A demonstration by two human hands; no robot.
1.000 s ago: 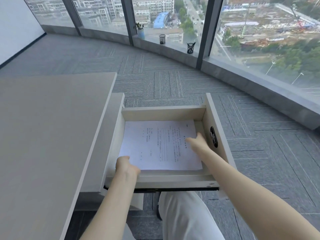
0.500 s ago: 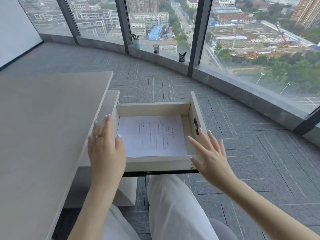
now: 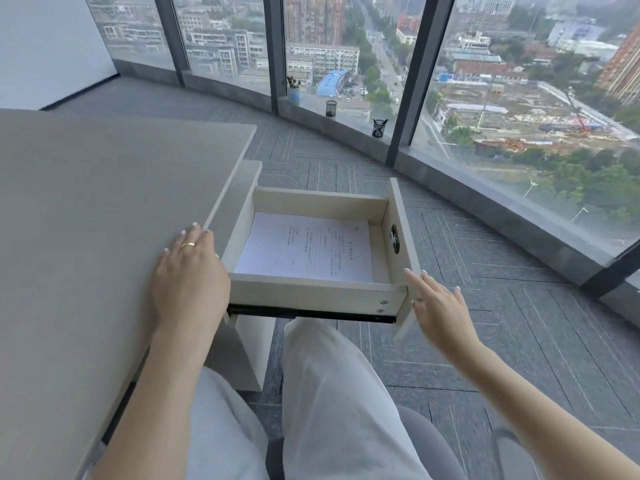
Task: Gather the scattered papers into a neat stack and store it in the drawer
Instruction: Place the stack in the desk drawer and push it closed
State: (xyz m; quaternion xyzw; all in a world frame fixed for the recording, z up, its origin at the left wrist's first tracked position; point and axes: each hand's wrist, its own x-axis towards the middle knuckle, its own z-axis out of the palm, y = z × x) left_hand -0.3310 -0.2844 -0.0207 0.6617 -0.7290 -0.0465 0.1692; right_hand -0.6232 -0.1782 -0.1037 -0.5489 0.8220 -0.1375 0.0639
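Head view — papers (image 3: 306, 251) lie in open drawer (image 3: 311, 293); both hands empty.

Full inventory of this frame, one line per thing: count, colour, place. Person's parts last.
paper stack: 1, white with printed text, flat on the floor of the open drawer
drawer: 1, pale wood, pulled out from the desk side
desk: 1, beige top, left of the drawer
lock: 1, dark metal, on the inner face of the drawer front
mesh pen cups: 2, black, on the window sill
potted plant: 1, green in a blue pot, on the sill
ring: 1, gold, on the left hand
left hand: flat on the desk edge, empty
right hand: open, beside the drawer front, empty
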